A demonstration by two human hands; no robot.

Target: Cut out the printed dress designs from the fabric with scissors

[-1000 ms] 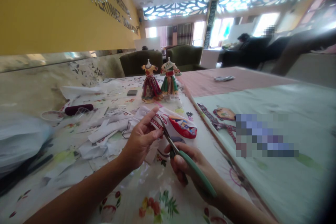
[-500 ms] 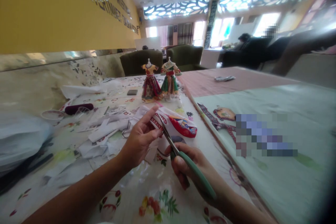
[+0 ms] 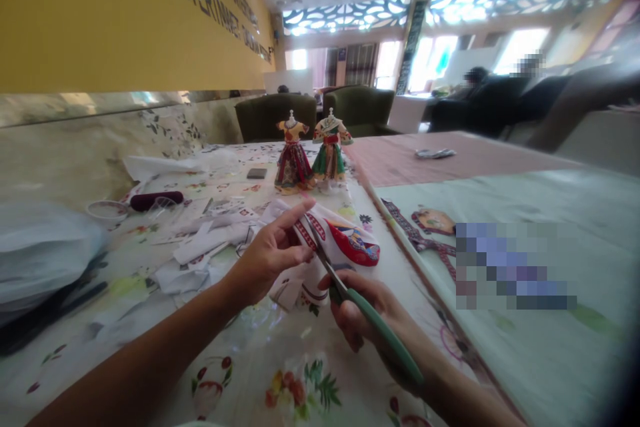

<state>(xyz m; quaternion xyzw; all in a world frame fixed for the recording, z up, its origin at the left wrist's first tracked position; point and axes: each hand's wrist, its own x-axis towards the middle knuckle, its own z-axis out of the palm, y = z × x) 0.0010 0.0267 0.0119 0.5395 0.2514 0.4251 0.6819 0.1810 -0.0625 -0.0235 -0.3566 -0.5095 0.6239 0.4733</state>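
My left hand pinches a piece of white fabric printed with red, blue and yellow patterns, holding it above the table. In my right hand is a pair of scissors with green handles. Their blades lie along a red patterned strip on the fabric, close to my left fingertips. The blades look nearly closed. Whether the edge between them is being cut is too fine to make out. Part of the fabric is hidden behind my left fingers.
Two miniature dresses on stands, one maroon and one green, stand beyond my hands. White scraps and a plastic bag lie to the left. Patterned trim rests on the right-hand table. Green chairs stand behind.
The scissor blades have drawn closer together on the fabric. The whole view has shifted slightly, and both hands stay in nearly the same place.
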